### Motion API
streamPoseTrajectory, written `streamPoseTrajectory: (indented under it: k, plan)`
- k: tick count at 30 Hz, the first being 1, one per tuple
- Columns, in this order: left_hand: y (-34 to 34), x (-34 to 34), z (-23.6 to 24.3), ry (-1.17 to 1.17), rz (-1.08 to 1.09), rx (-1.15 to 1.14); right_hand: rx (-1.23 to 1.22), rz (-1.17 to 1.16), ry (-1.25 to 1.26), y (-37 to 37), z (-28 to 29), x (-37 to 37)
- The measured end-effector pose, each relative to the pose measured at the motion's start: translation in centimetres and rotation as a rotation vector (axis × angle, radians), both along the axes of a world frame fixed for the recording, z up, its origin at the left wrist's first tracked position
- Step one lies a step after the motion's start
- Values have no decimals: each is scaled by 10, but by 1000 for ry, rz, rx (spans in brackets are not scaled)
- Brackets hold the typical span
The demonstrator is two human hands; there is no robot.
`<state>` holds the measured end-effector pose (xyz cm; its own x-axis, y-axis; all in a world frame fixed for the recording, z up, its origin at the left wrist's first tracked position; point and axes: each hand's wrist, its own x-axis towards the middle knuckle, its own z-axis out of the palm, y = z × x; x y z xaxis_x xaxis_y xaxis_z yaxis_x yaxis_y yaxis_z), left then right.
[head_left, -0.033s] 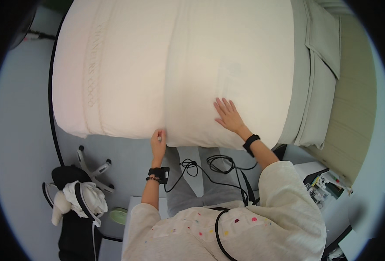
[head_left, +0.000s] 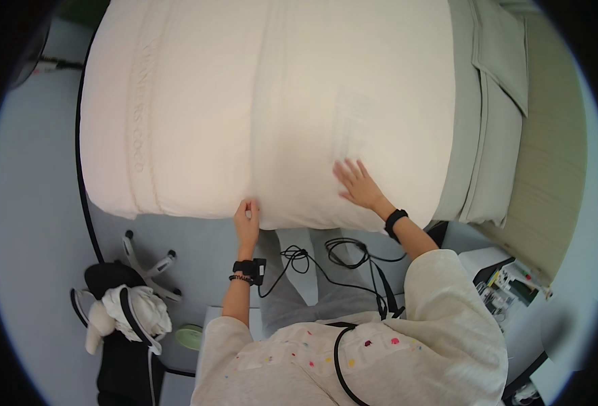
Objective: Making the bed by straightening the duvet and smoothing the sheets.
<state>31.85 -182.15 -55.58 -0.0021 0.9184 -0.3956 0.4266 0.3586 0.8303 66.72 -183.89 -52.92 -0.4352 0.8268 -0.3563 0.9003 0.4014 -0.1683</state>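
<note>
A cream-white quilt (head_left: 184,101) with a stitched border on its left side covers the bed. At the quilt's near edge, beside a vertical fold, my left hand (head_left: 247,214) pinches the fabric. Farther right, my right hand (head_left: 360,186) lies palm down on or just over the quilt, its fingers spread and slightly blurred. Both wrists wear black straps, and cables hang across my legs below the bed edge.
Pillows (head_left: 498,149) line the bed's right side against a beige headboard (head_left: 549,155). At lower left stands a chair (head_left: 116,365) with white cloth (head_left: 143,304) on it, near a green round object (head_left: 188,336). A cluttered bedside unit (head_left: 485,260) sits at lower right.
My right hand has shifted slightly down and to the right over the quilt, fingers now blurred. My left hand remains at the edge.
</note>
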Motion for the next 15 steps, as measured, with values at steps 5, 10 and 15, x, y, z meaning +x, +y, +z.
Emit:
streamPoseTrajectory:
  k: [5,10,15]
  plan:
    - [48,105,32,-92,-69,75,-272,517,-109,-150,-32,40]
    - [88,216,48,142,-561,383,-401,98,183,-176,-42,59]
    - [83,293,35,547,-869,547,422,-200,380,-39,-20,136]
